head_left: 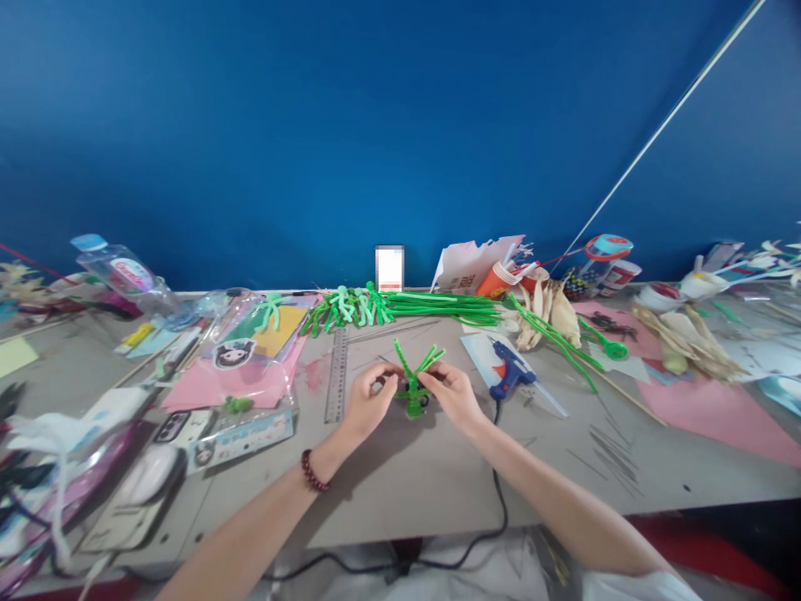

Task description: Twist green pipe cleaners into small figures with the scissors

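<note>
Between my two hands is a bundle of green pipe cleaners (pixel 414 405), its stems fanning upward and its lower end gathered into a thick knob. My left hand (pixel 374 391) pinches it from the left, thumb and fingers closed on a strand. From the other side my right hand (pixel 451 389) grips a strand near the middle with its fingertips. Just right of that hand lies a blue glue gun (pixel 514 372) with a clear glue stick in its back. To the left of my hands a metal ruler (pixel 336 377) lies on the grey table (pixel 388 492).
More green pipe cleaners (pixel 438 307) are heaped along the wall. Pink paper and plastic packets (pixel 250 367) lie left, near a mouse (pixel 148 474) and a bottle (pixel 125 271). Dried husks (pixel 551 313), thin wires (pixel 613 459) and pink paper (pixel 719 417) lie right. A black cord (pixel 501 501) hangs over the edge.
</note>
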